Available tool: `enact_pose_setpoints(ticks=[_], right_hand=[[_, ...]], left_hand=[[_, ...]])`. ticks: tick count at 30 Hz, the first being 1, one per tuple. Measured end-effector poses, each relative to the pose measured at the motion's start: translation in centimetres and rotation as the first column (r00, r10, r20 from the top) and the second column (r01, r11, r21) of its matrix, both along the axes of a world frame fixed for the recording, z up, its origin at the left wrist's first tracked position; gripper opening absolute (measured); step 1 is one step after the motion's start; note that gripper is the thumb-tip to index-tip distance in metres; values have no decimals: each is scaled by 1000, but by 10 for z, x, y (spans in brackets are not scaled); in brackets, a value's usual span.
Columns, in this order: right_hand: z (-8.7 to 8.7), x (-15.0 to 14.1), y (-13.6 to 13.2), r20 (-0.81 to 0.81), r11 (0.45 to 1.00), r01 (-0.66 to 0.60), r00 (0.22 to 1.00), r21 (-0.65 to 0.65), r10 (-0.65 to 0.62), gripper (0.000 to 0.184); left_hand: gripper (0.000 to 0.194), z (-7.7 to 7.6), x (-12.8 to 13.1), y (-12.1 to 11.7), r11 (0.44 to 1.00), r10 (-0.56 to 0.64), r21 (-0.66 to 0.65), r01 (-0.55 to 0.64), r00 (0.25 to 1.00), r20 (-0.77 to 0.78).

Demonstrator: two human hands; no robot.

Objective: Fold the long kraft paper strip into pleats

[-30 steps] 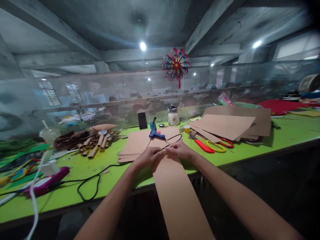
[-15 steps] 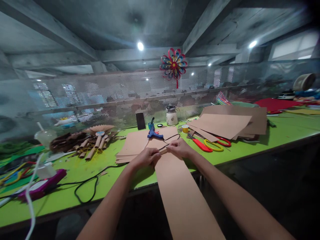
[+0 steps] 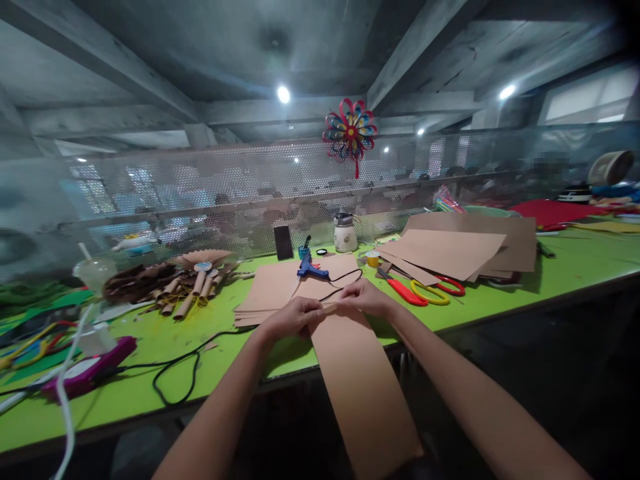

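A long strip of brown kraft paper [image 3: 363, 373] hangs over the table's front edge toward me. My left hand [image 3: 299, 316] pinches the left corner of its far end, and my right hand [image 3: 366, 298] pinches the right side. Between the fingers the far edge looks folded into a narrow band. Just beyond my hands lies a stack of brown paper sheets [image 3: 265, 287], with a blue glue gun [image 3: 313, 268] on top. The glue gun's black cord runs close to my right hand's fingertips.
Red-handled scissors [image 3: 407, 293] and yellow-handled scissors [image 3: 430, 293] lie right of my hands, by large brown sheets [image 3: 450, 250]. A purple power strip [image 3: 93, 367] with cables is at left, near rolled paper pieces [image 3: 193, 297]. Behind stand a bottle [image 3: 345, 237] and a phone [image 3: 283, 242].
Both hands keep their pinch at the strip's far edge, with small finger shifts along it. The strip's near end has drawn up, so its lower edge now shows. The view has swayed slightly.
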State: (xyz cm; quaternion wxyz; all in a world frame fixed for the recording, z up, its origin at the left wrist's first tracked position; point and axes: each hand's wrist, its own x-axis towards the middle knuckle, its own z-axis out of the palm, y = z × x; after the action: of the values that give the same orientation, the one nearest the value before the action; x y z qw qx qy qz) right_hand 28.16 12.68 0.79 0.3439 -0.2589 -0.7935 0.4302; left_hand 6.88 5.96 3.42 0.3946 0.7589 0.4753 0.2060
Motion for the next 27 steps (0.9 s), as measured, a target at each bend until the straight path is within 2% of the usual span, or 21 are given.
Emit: enact_pose_setpoints(ticks=[3, 6, 9, 13, 22, 24, 27], right_hand=[[0, -2, -4, 50, 999, -32, 998, 33, 30, 34], [-1, -6, -7, 52, 997, -24, 998, 73, 20, 35], [-2, -9, -7, 43, 996, -22, 999, 82, 19, 38], [-3, -11, -8, 60, 995, -12, 998, 95, 6, 36], [-2, -12, -11, 65, 991, -78, 995, 112, 71, 32], [-3, -13, -11, 61, 992, -68, 996, 110, 62, 32], [-7, -15, -9, 52, 993, -32, 998, 113, 26, 32]], left_hand=[[40, -9, 1, 6, 999, -8, 33, 8, 1000, -6], [39, -14, 3, 11, 988, -15, 153, 20, 999, -34], [36, -15, 3, 12, 962, 26, 272, -6, 997, -70], [37, -15, 1, 11, 978, 50, 203, -39, 997, -52], [38, -18, -4, 13, 1000, -4, 26, 3, 999, 51], [38, -18, -3, 14, 998, 2, 58, -5, 999, 51], [37, -18, 3, 16, 984, 28, 175, -33, 999, 28]])
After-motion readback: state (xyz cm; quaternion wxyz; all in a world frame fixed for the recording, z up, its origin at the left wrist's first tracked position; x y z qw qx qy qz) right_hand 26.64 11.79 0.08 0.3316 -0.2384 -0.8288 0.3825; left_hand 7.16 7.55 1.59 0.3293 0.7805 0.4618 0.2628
